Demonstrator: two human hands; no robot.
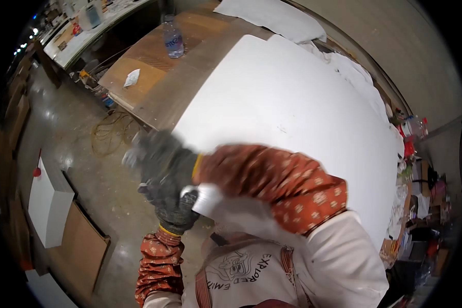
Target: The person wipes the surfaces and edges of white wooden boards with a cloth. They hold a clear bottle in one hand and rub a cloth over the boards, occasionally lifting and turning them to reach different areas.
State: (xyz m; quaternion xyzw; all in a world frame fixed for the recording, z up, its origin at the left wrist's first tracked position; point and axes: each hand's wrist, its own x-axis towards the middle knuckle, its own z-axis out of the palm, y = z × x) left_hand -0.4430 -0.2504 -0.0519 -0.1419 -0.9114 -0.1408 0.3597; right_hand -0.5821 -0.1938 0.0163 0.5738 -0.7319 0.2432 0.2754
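A large white sheet point(313, 108), its near-left corner lined as if layered, covers much of the table before me. My gloved left hand point(177, 208) is at that corner. Its thumb lies against the sheet's edge and its fingers look closed, though they are partly covered by my other hand. My right hand point(164, 154), in a dark grey glove, reaches across to the left, just above the left one. Motion smears its fingers, and a pale blur lies at their tips; I cannot tell whether anything is held.
On the brown board point(154, 92) stand a clear water bottle point(173, 38) and a crumpled white scrap point(132, 78). Left on the floor are a white block-like stack point(49, 205) and a coiled yellowish hose point(108, 136). Clutter lines the right side, near a red-capped bottle point(416, 127).
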